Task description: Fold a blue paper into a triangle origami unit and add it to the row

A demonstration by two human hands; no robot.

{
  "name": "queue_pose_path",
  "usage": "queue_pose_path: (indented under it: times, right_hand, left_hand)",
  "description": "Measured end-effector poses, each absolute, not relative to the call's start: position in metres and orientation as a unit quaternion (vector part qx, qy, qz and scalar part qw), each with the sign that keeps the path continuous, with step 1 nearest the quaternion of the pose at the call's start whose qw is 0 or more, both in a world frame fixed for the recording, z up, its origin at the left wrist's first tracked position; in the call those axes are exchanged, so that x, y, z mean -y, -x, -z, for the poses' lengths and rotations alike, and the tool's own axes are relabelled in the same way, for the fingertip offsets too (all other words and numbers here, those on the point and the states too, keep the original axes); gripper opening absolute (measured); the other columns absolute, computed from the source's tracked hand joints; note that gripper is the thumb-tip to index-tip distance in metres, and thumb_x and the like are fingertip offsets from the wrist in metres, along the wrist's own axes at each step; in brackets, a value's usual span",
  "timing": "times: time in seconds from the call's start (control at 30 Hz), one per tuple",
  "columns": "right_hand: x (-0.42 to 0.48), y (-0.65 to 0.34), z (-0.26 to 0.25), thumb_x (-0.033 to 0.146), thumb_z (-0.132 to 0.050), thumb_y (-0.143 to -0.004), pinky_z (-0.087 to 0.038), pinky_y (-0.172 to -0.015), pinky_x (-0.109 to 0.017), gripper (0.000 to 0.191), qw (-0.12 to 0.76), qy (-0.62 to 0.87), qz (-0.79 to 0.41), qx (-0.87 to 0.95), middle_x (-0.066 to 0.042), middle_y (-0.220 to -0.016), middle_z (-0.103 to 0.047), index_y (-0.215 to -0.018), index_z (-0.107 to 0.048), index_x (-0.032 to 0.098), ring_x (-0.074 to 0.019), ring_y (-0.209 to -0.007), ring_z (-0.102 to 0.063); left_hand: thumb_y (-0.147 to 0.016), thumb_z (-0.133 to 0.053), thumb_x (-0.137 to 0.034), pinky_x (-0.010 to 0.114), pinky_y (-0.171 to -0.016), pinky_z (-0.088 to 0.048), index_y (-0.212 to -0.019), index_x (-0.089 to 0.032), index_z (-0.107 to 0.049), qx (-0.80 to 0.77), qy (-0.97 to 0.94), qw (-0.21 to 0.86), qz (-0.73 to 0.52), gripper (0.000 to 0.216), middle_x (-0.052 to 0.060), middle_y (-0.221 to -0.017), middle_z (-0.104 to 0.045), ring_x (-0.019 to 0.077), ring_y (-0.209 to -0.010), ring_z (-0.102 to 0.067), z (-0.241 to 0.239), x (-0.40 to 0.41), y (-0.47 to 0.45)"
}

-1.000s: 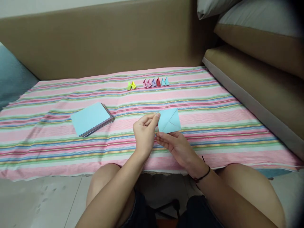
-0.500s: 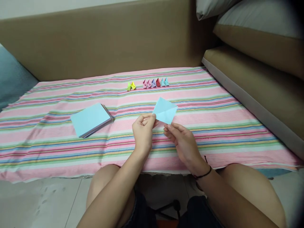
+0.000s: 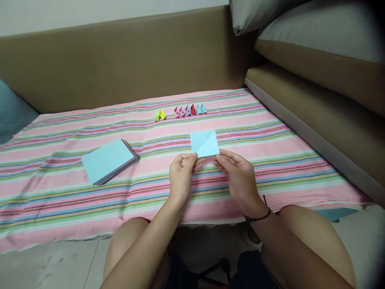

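A square of light blue paper point(image 3: 204, 143) with a diagonal crease is held up above the striped cloth. My left hand point(image 3: 183, 170) pinches its near left corner between thumb and fingers. At the near right corner, the thumb and fingers of my right hand point(image 3: 239, 170) close on the paper's edge. A dark cord bracelet point(image 3: 260, 218) circles my right wrist. Beyond the paper stands a row of small folded paper figures, among them a red one point(image 3: 193, 109), a purple one point(image 3: 187, 110) and a light blue one point(image 3: 203, 108).
To the left lies a stack of coloured paper point(image 3: 110, 160), light blue on top. Yellow and green folded figures point(image 3: 160, 115) stand left of the row. The striped cloth point(image 3: 156, 176) covers the seat. Large cushions point(image 3: 313, 104) line the right, with a blue cushion point(image 3: 15, 112) at far left.
The blue paper has turned, so its near edge now lies level between my hands. My right hand has moved up onto the near right corner. The view has shifted slightly.
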State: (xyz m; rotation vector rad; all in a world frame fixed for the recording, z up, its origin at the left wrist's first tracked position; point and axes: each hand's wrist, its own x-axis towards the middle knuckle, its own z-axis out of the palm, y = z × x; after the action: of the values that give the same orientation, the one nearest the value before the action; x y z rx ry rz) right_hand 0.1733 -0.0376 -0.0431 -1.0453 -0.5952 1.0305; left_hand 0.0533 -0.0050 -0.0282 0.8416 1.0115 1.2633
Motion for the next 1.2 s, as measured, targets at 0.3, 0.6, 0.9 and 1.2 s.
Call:
queue_pose_path:
  times: [0.3,0.6,0.9,1.2]
  right_hand:
    - [0.036,-0.174,0.043,0.027,-0.069,-0.074,-0.054,-0.084,-0.038,0.018,0.732,0.466,-0.409,0.282,0.000,-0.082,-0.070,-0.091,-0.066,0.023,-0.0166,-0.082,-0.067]
    - [0.036,-0.173,0.042,0.026,-0.070,-0.073,-0.053,-0.087,-0.038,0.017,0.744,0.458,-0.412,0.260,-0.002,-0.081,-0.071,-0.088,-0.070,0.020,-0.0162,-0.081,-0.066]
    - [0.038,-0.172,0.040,0.023,-0.072,-0.072,-0.054,-0.089,-0.036,0.016,0.753,0.432,-0.434,0.239,-0.001,-0.079,-0.071,-0.088,-0.072,0.019,-0.0147,-0.080,-0.067]
    - [0.035,-0.173,0.042,0.021,-0.071,-0.073,-0.056,-0.082,-0.031,0.008,0.760,0.423,-0.424,0.251,0.000,-0.074,-0.070,-0.079,-0.067,0.019,-0.0129,-0.075,-0.068]
  left_hand:
    - [-0.067,-0.074,-0.034,0.032,-0.080,-0.054,-0.075,-0.016,-0.055,-0.422,-0.389,0.614,-0.542,0.028,0.004,-0.073,-0.072,0.0214,-0.081,-0.071,0.028,0.012,-0.060]
    - [-0.073,-0.070,-0.031,0.031,-0.081,-0.053,-0.076,-0.017,-0.053,-0.401,-0.405,0.612,-0.548,0.023,0.001,-0.070,-0.072,0.0187,-0.081,-0.071,0.030,0.016,-0.061]
    - [-0.073,-0.071,-0.032,0.032,-0.081,-0.053,-0.077,-0.017,-0.054,-0.397,-0.404,0.606,-0.558,0.023,0.001,-0.069,-0.071,0.0199,-0.082,-0.071,0.030,0.015,-0.062]
    - [-0.075,-0.069,-0.029,0.032,-0.081,-0.053,-0.077,-0.016,-0.053,-0.398,-0.400,0.604,-0.563,0.021,0.001,-0.069,-0.071,0.0199,-0.081,-0.071,0.030,0.015,-0.061]
